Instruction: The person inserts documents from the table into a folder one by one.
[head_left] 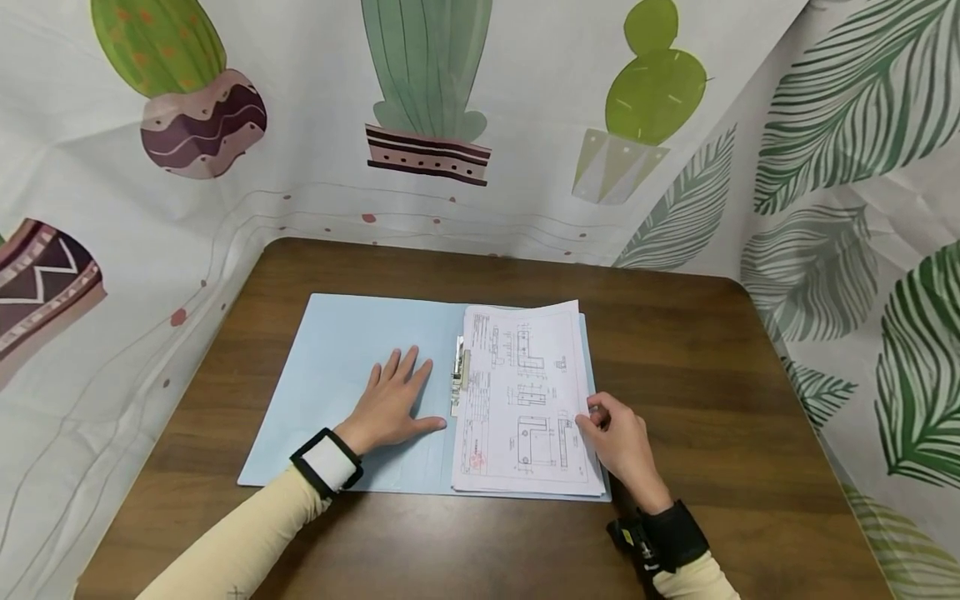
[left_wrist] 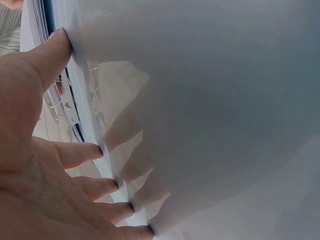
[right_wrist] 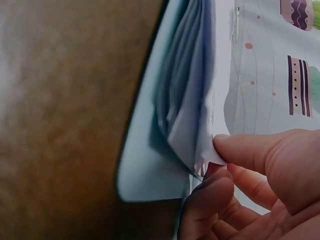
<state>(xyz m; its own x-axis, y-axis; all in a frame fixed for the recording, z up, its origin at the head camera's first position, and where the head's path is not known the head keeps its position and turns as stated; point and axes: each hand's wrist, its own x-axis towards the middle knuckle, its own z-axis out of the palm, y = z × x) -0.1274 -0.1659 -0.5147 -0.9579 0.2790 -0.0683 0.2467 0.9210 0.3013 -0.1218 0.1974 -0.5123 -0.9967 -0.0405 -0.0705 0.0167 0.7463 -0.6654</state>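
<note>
A light blue folder (head_left: pixel 292 392) lies spread on the table, its metal clip (head_left: pixel 460 375) along the fold. On its right side sits a stack of white paper sheets (head_left: pixel 498 475) printed with technical drawings. My left hand (head_left: pixel 386 412) presses the bare left cover with fingers spread; in the left wrist view its fingertips touch the glossy cover (left_wrist: pixel 225 125), which reflects them. At the stack's right edge, my right hand (head_left: pixel 622 442) pinches the edge of a paper sheet between thumb and forefinger. The right wrist view shows this sheet (right_wrist: pixel 214 155) bent at the pinch, with other sheets (right_wrist: pixel 182 100) fanned behind it.
The brown wooden table (head_left: pixel 675 350) extends around the folder on all sides. Behind and beside it hangs a white cloth (head_left: pixel 315 125) with cactus and leaf prints. Both wrists wear black straps, the left strap (head_left: pixel 327 462) with a white panel.
</note>
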